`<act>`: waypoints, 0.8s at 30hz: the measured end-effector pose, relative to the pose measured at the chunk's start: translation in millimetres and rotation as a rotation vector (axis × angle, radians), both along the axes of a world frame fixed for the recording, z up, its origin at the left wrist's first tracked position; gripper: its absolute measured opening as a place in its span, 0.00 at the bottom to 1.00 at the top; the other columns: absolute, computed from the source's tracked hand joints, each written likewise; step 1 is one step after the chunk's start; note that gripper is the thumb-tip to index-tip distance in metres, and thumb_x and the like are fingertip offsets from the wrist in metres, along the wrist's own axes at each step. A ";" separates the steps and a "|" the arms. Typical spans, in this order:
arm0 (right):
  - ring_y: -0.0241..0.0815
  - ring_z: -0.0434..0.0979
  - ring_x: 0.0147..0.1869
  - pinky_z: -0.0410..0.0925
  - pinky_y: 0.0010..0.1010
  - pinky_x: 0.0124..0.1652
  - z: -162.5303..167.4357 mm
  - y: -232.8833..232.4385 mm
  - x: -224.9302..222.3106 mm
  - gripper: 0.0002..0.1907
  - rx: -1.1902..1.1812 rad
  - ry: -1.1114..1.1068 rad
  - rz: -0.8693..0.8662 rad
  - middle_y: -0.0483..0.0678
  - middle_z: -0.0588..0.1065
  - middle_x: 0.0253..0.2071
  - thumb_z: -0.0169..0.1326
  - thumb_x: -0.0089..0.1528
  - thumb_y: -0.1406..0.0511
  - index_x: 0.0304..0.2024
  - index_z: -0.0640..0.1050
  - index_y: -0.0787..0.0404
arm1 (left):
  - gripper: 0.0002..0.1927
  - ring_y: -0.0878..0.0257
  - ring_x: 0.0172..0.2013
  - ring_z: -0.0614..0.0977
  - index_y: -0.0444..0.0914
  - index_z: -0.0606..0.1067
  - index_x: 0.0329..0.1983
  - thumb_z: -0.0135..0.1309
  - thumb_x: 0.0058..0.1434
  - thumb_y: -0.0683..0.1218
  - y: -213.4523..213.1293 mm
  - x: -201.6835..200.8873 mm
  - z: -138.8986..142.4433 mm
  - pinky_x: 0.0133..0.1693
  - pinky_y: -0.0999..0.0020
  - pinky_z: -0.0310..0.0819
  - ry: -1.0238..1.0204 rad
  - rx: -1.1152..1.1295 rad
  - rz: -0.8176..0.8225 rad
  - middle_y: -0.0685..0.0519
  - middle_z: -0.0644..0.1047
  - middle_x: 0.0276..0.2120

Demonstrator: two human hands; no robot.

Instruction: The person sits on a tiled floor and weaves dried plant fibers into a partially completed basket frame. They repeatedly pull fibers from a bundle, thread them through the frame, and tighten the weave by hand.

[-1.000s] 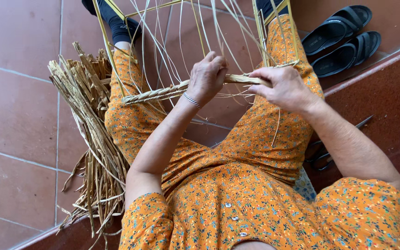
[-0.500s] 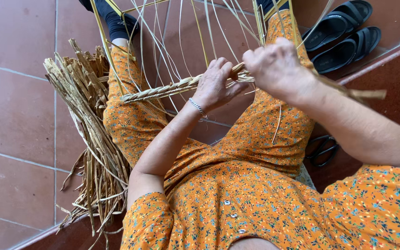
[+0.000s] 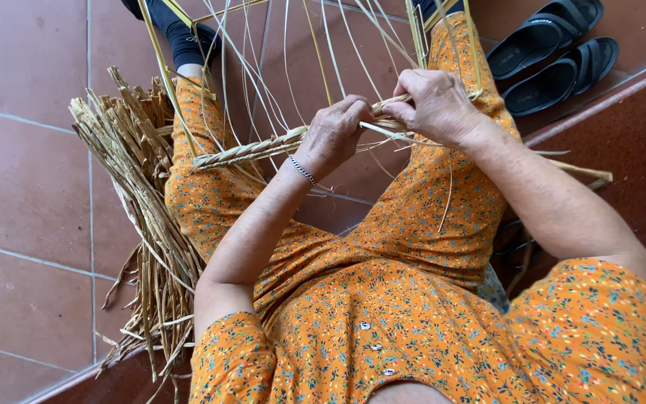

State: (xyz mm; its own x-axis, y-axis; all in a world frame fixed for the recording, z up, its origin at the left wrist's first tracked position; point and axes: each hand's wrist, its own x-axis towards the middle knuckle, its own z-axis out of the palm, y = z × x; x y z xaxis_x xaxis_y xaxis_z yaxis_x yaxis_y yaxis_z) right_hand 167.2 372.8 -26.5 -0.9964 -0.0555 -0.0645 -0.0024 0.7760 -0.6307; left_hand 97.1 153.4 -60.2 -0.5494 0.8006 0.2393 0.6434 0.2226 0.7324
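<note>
I see the straw braid [image 3: 263, 148] lying across my lap, above my knees, with its finished end pointing to my left. My left hand [image 3: 334, 135] is closed on the braid where the plaiting stops. My right hand [image 3: 437, 105] is just beside it, pinching the loose straw strands [image 3: 394, 105] between fingers and thumb. Many thin long strands [image 3: 278, 67] fan up and away from my hands toward my feet.

I think the braid could come loose if 1 hand lets go, because only my fingers keep it tight. A dry strand could snap if I bend it too hard. The long strands could tangle together, since they cross each other.

A big pile of dry straw [image 3: 140, 224] lies on the tiled floor [image 3: 24, 164] by my left leg. 2 black sandals [image 3: 555, 49] sit well apart, up to the right. I see no packages, labels or signs anywhere here.
</note>
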 end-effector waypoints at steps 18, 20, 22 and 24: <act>0.31 0.55 0.21 0.51 0.26 0.22 -0.1 100.8 111.2 0.20 -0.571 -1.025 -0.390 0.39 0.65 0.19 0.50 0.68 0.54 0.40 0.84 0.61 | 0.15 0.63 0.21 0.81 0.36 0.63 0.48 0.44 0.59 0.33 31.5 -22.6 -38.3 0.19 0.68 0.73 -0.928 0.054 0.499 0.46 0.81 0.28; 0.32 0.56 0.21 0.51 0.26 0.22 2.8 120.6 136.3 0.20 -0.500 -1.024 -0.456 0.40 0.65 0.19 0.51 0.67 0.53 0.39 0.85 0.61 | 0.17 0.61 0.15 0.76 0.36 0.60 0.50 0.43 0.58 0.31 25.4 -22.0 -35.8 0.12 0.68 0.64 -0.992 0.149 0.536 0.45 0.80 0.28; 0.31 0.58 0.22 0.53 0.27 0.22 5.4 133.2 155.2 0.20 -0.431 -0.990 -0.462 0.40 0.66 0.19 0.53 0.66 0.53 0.39 0.86 0.61 | 0.18 0.61 0.17 0.76 0.35 0.59 0.52 0.48 0.61 0.31 19.8 -20.6 -32.7 0.15 0.66 0.67 -0.997 0.286 0.519 0.45 0.81 0.31; 0.33 0.67 0.25 0.62 0.28 0.27 8.2 133.2 165.5 0.16 -0.312 -0.880 -0.550 0.41 0.72 0.22 0.57 0.64 0.54 0.38 0.84 0.61 | 0.26 0.60 0.22 0.79 0.34 0.57 0.56 0.54 0.58 0.33 18.1 -19.1 -30.1 0.24 0.62 0.72 -0.681 0.326 0.514 0.47 0.80 0.30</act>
State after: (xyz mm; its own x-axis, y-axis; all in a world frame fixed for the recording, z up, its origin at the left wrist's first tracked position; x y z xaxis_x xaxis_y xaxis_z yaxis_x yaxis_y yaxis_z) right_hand 332.7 506.1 -18.3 -0.5006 0.2470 -0.8297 0.8471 0.3373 -0.4107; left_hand 78.0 171.4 -90.3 -0.9250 0.3678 -0.0957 -0.0718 0.0780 0.9944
